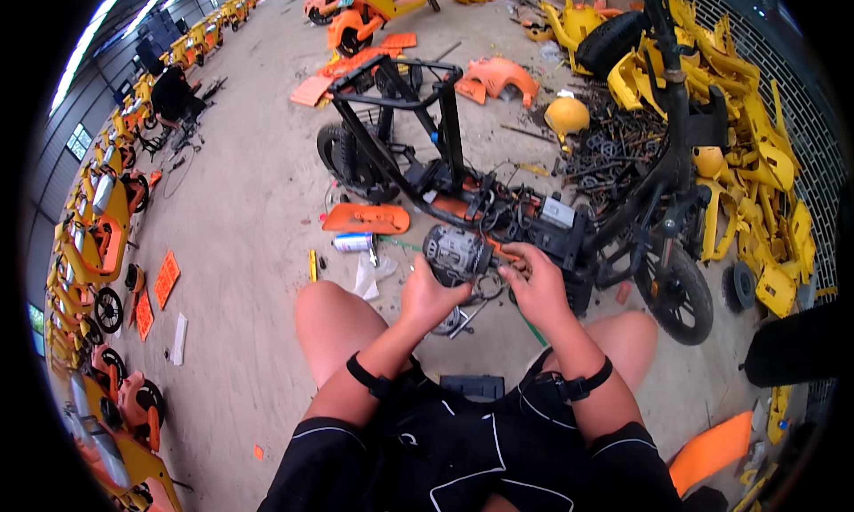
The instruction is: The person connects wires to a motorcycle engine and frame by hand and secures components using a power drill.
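Note:
My left hand [433,294] is wrapped round the near left side of a grey-and-black rounded part [455,248], its thumb along the lower edge. The part's exact kind is unclear. On its right, my right hand [538,281] has its fingers curled in a pinch close to an orange strip [498,249]; what they hold is partly hidden. Just beyond both hands stands a stripped black scooter frame [445,192], with loose wiring and a silver box [558,212] on its floor section. Shiny metal parts [455,322] lie below the held part.
A spray can [356,242], white tissue [369,276] and an orange panel [366,218] lie left of the hands. Yellow panels [765,174] and dark scrap metal [614,152] are heaped at right. Yellow scooters [98,232] line the left; another person [175,94] crouches far off.

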Motion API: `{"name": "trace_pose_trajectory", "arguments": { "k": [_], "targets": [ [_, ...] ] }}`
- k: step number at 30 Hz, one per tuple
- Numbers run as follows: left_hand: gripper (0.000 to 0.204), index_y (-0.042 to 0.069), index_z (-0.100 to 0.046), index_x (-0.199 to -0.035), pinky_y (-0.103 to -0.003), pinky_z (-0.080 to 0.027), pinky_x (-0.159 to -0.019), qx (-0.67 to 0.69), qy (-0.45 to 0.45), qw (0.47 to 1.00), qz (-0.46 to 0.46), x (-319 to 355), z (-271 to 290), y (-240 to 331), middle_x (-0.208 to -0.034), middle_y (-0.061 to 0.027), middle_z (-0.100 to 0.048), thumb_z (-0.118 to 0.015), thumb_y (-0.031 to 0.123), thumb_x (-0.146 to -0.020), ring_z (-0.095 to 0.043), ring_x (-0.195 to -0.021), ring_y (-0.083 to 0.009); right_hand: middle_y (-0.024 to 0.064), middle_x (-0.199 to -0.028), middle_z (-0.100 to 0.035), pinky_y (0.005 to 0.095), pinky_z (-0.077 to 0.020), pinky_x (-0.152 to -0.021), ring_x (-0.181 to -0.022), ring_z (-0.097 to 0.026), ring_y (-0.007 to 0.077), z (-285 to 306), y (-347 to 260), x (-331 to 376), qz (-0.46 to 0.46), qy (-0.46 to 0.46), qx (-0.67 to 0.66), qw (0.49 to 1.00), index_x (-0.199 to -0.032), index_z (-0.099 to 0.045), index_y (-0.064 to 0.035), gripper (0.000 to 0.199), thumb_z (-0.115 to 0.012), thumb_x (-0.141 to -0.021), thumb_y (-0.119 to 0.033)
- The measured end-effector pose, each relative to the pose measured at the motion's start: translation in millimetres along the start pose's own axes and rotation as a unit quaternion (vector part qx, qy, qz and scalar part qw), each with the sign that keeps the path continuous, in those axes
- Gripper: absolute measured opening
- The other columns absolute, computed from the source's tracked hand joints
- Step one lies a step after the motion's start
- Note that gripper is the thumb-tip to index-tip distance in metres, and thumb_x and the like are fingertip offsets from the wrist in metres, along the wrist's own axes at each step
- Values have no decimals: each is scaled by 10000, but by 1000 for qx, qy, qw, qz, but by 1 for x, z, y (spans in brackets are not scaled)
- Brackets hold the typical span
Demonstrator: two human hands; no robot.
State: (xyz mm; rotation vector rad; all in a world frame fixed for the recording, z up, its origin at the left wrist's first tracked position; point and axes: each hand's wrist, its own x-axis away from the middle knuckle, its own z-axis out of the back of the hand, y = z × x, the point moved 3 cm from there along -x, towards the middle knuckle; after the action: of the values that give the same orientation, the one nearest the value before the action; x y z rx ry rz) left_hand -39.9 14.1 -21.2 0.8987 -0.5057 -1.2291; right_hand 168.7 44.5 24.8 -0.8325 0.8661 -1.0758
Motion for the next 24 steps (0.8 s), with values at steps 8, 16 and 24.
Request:
{"name": "trace_pose_trajectory", "arguments": {
  "k": [8,16,24],
  "targets": [
    [745,-45,-455,-1104,-494,-558,-772,-14,-15,1000,13,0,1,3,-964,-291,-698,-886,385,-675,-695,-916,-464,162,-1156,-660,341,-563,-868,-1010,-714,248,-6,14,6,15,3,-47,999,-1208,-606,22,295,-624,-920,83],
    [752,-34,-480,-1155,-461,-549,-848,-20,-32,998,44,3,4,2,-1060,-251,-692,-884,366,-663,-695,-995,-410,138,-1075,-691,320,-579,-839,-936,-708,185,-7,18,6,9,-5,-66,998,-1177,-602,63,206,-588,-971,54],
    [784,-46,-504,-1217,-438,-550,-872,-16,-33,999,38,5,4,3,-1077,-244,-702,-894,344,-660,-704,-1016,-377,166,-993,-709,368,-561,-778,-858,-724,255,-11,25,8,-1,-13,-79,997,-1148,-638,19,200,-635,-955,-34]
  ]
}}
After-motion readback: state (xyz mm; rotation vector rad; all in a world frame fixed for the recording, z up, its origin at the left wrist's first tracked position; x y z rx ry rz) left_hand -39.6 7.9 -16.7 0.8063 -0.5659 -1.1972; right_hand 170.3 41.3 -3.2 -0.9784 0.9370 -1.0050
